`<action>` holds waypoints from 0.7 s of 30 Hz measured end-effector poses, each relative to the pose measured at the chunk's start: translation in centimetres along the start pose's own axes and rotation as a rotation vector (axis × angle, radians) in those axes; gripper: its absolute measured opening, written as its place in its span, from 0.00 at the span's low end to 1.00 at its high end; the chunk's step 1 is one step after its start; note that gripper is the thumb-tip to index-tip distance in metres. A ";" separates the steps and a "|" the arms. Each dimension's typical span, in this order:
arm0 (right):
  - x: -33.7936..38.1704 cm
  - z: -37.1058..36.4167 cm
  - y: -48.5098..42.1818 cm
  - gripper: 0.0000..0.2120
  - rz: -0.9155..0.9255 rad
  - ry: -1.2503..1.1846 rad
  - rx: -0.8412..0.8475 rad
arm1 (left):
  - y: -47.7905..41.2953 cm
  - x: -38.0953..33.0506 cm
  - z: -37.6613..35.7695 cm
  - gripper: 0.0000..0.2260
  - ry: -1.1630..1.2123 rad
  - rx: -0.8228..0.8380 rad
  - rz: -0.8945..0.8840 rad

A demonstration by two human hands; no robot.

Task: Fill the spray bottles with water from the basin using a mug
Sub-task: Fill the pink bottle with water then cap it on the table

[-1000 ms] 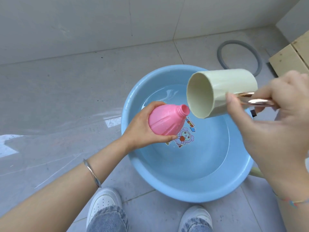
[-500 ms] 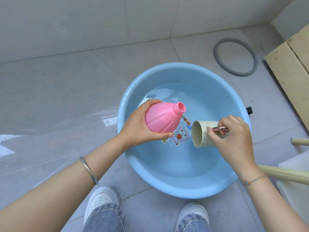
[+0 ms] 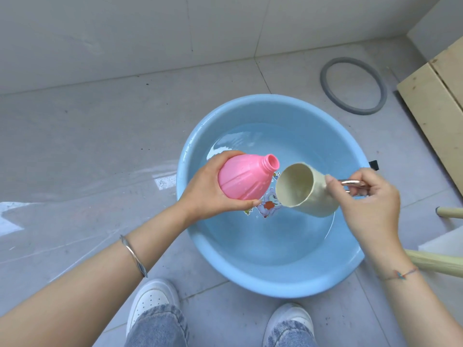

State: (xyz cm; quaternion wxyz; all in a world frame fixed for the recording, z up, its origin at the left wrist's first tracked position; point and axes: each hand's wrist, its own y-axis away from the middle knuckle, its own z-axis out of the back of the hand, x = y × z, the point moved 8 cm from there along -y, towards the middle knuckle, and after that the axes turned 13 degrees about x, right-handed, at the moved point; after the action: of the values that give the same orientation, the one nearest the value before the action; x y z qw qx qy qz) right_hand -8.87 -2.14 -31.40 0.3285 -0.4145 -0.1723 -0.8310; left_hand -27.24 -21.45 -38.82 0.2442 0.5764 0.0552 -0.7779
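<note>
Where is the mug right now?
Head view, right of centre: the right hand holds the mug by its handle over the basin, mouth beside the pink bottle.

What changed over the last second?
The right hand lowered the mug into the basin, then raised it beside the mouth of the pink bottle. Unchanged: left hand holds the tilted bottle over the basin; right hand's grip on the mug handle.

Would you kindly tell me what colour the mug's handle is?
The handle is shiny copper, best in head view.
</note>
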 end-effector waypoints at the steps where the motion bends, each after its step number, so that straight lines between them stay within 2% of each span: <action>1: 0.4 0.6 -0.1 0.20 -0.010 -0.077 -0.028 | 0.0 0.0 0.0 0.38 0.001 0.000 -0.003; 5: 3.5 2.3 -0.1 0.19 0.040 -0.217 -0.075 | 0.0 -0.2 0.0 0.38 0.005 0.006 -0.005; 9: 7.1 2.9 0.2 0.19 0.159 -0.110 -0.105 | 0.0 -0.2 0.1 0.37 0.007 0.000 -0.008; 13: 8.6 3.3 0.2 0.19 0.182 -0.096 -0.152 | 0.0 -0.2 0.1 0.37 0.004 0.005 -0.014; 17: 9.9 3.2 0.2 0.16 0.186 -0.045 -0.126 | 0.0 -0.3 0.1 0.38 0.012 -0.003 -0.008; 21: 11.8 2.4 0.4 0.19 0.335 0.072 -0.088 | 0.0 -0.3 0.2 0.37 0.012 -0.011 -0.014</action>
State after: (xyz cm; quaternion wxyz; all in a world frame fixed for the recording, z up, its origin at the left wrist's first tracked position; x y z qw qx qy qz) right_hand -12.41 -5.89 -20.53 0.4498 -0.4213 -0.0525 -0.7858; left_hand -27.30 -21.47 -38.50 0.2413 0.5793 0.0648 -0.7759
